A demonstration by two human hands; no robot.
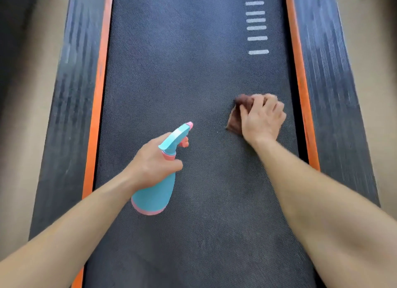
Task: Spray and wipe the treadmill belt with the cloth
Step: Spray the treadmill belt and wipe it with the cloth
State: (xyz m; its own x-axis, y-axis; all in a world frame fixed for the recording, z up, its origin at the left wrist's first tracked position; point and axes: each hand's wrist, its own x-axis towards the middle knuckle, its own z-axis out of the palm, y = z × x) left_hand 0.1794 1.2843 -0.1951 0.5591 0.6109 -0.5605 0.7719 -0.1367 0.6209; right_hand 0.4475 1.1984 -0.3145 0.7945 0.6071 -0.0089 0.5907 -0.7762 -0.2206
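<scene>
Left hand (153,161): grips neck of teal plastic spray bottle with pink trim (158,180), held above dark textured treadmill belt (171,73). Right hand (263,119): fingers curled over crumpled brown cloth (235,116), pressing it on belt near right orange edge strip (300,77). Beyond: grey dash markings (256,27).

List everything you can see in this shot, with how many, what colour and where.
treadmill belt: one, dark grey, running up the centre
orange strips: two, orange, along each belt edge
side rails: two, black, outside the strips
white marks: seven, white, on the belt's upper right
floor: beige, on both sides
spray bottle: one, turquoise and pink, above the belt
cloth: one, brown, on the belt's right side
left hand: one, grips the spray bottle
right hand: one, holds the cloth on the belt
</scene>
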